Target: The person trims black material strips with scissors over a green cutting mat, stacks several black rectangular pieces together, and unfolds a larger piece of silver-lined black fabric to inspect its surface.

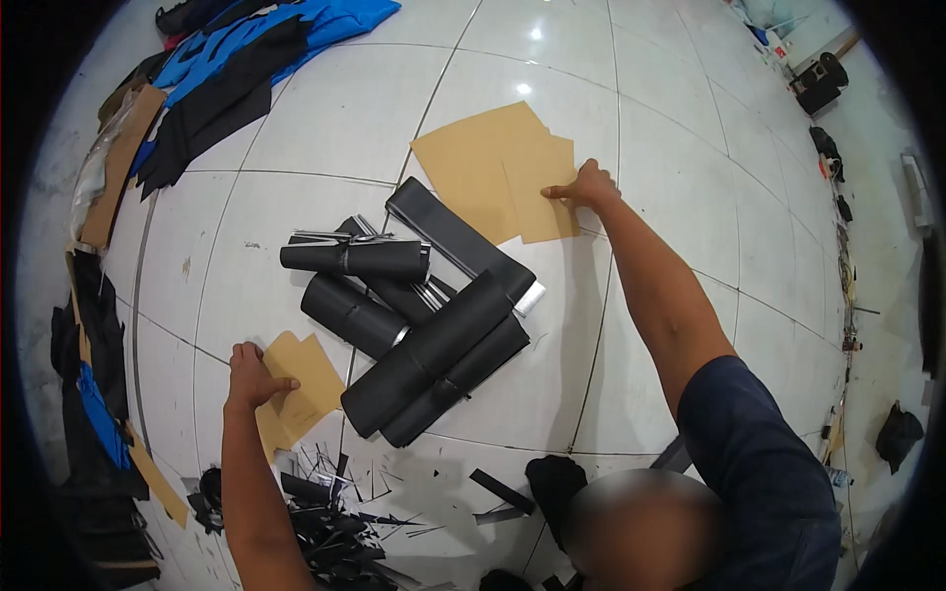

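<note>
My right hand (589,187) reaches to the far side and pinches the right edge of some tan card sheets (478,167), its thumb lying on top. These flat sheets overlap and have angled, pattern-like outlines. Over on the near left, my left hand (258,379) grips the left edge of smaller tan card pieces (313,384), thumb above and fingers at the side. Between the two hands lies a pile of black rolled sheets, with a long roll (429,355) on top and a tied roll (360,259) behind it. A flattened black roll (458,236) touches the far card sheets.
Black scraps and thin strips (330,537) heap up beside my left forearm. Blue cloth (335,22) and black cloth (227,94) lie at the far left, near a brown board (120,167). Along the right wall sit a black device (820,84) and small items.
</note>
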Demonstrator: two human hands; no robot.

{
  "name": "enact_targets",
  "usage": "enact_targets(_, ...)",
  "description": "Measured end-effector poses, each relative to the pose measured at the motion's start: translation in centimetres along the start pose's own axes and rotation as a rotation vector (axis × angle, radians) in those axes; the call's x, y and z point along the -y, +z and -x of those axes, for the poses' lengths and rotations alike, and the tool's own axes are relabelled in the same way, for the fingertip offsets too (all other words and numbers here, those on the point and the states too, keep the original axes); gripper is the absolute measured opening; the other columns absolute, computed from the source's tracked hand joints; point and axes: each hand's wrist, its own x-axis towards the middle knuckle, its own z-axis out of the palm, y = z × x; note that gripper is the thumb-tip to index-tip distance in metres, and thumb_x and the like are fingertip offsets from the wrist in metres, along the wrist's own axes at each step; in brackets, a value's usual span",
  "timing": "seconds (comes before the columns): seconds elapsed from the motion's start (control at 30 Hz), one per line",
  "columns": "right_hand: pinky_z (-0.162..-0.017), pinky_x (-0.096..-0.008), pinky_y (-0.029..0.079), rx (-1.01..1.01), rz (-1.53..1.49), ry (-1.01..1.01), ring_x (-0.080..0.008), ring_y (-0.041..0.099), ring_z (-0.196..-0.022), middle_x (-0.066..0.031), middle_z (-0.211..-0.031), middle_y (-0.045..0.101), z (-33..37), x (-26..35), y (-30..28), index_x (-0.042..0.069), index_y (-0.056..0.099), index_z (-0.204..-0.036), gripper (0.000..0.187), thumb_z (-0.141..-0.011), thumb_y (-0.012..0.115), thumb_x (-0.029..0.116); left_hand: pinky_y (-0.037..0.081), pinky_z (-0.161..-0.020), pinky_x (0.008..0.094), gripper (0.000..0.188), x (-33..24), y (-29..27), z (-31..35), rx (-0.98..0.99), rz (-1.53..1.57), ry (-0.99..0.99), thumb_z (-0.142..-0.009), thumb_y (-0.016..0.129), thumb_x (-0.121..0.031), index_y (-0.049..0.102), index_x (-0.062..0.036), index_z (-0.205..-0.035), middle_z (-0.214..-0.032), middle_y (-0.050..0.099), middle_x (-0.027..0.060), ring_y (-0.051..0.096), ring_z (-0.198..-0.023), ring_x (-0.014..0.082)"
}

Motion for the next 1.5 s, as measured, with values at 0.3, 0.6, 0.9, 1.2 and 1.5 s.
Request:
enact_targets(0.3, -0.057, -0.0346, 0.051, 0.094, -0.519, -0.196, -0.0183, 0.063, -0.069, -0.0111, -0.085, 0.067, -1.4, -3.7, 2.5, 0.000, 0.064, -0.096, 0.037, -0.075, 0.075, 0.029, 0.050, -0.076, 0.0408, 0.072, 3.4, 1.0, 0.4, -0.145, 0.254, 0.011, -0.054, 0.087, -0.032, 0.049, 0.0015, -0.106, -0.091, 0.063, 0.0176, 0.060, -0.080, 0.0346)
enact_targets(0.6, -0.074, -0.0333, 0.052, -0.333, -0.872, 0.053, -0.0203, 0.062, -0.089, -0.0098, -0.103, 0.062, 5.4, -28.2, -1.8, 0.001, 0.050, -0.118, 0.048, -0.080, 0.073, 0.020, 0.045, -0.078, 0.0278, 0.029, 7.5, -7.0, 5.4, -0.200, 0.934, -0.042, -0.090, 0.060, -0.023, 0.057, -0.0023, -0.110, -0.099, 0.063, 0.0038, 0.056, -0.088, 0.0112)
enact_targets(0.9, -0.077, -0.0397, 0.052, -0.608, -0.480, 0.642, -0.0240, 0.060, -0.097, -0.0113, -0.114, 0.057, 15.2, -37.9, -1.2, 0.006, 0.044, -0.128, 0.073, -0.072, 0.078, 0.039, 0.049, -0.078, 0.0301, 0.037, 4.1, -14.3, 7.0, -1.174, 0.930, 0.011, -0.092, 0.060, -0.025, 0.056, 0.0049, -0.112, -0.107, 0.062, 0.0116, 0.059, -0.090, 0.0181)
enact_targets(1.2, -0.083, -0.0302, 0.049, -0.269, -0.947, -0.409, -0.0157, 0.057, -0.094, -0.0065, -0.109, 0.058, 23.0, -22.9, -6.3, 0.009, 0.047, -0.130, 0.053, -0.082, 0.069, 0.017, 0.049, -0.076, 0.0284, 0.039, -24.6, -15.6, 11.9, -0.702, 1.300, 0.408, -0.091, 0.060, -0.029, 0.054, 0.0039, -0.112, -0.104, 0.062, 0.0120, 0.060, -0.088, 0.0169)
enact_targets(1.5, -0.096, -0.0329, 0.041, 0.274, -1.376, -0.514, -0.0189, 0.053, -0.113, -0.0105, -0.120, 0.057, 33.4, -20.0, -7.4, 0.001, 0.042, -0.131, 0.069, -0.077, 0.076, 0.026, 0.047, -0.076, 0.0251, 0.024, -41.1, -6.8, 20.5, 0.040, 1.506, 0.651, -0.094, 0.055, -0.019, 0.054, 0.0012, -0.108, -0.098, 0.061, 0.0073, 0.058, -0.084, 0.0102)
